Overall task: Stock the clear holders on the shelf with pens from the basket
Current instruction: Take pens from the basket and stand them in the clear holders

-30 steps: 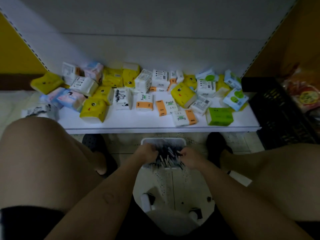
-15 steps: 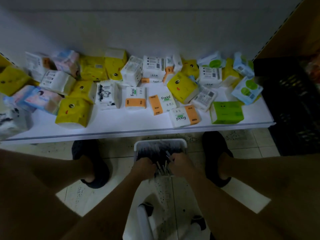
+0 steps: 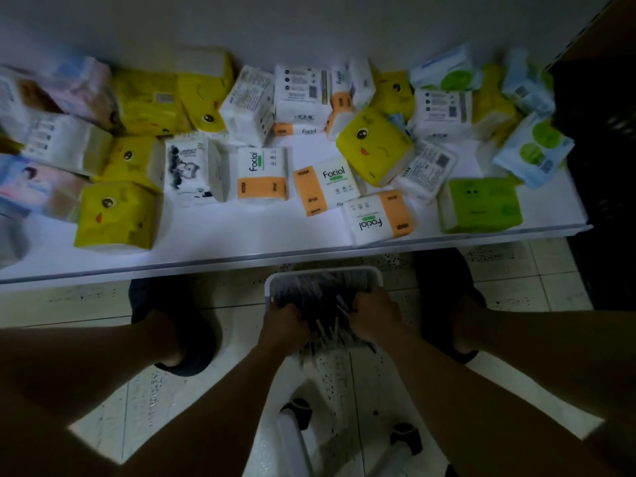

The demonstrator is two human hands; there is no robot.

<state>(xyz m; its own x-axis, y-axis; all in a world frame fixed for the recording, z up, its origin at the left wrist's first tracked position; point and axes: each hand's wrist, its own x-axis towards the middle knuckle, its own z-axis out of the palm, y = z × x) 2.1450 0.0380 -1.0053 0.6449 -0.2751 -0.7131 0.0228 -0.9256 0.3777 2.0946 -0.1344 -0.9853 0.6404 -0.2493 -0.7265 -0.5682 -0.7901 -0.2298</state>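
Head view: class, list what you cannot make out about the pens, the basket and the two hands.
Pens: motion blur and dim light; count and colours unreadable.
Left hand and right hand: their backs hide the fingers, so each grip is unclear.
Basket: near end hidden under both hands.
Clear holders: none shows on the shelf.

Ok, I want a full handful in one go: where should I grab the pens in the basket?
Grip the pens mid-barrel from above, closing in from both sides, as the left hand and right hand do. They lie roughly parallel, ends toward you, in the open-topped basket, so a crosswise wrap gathers many.
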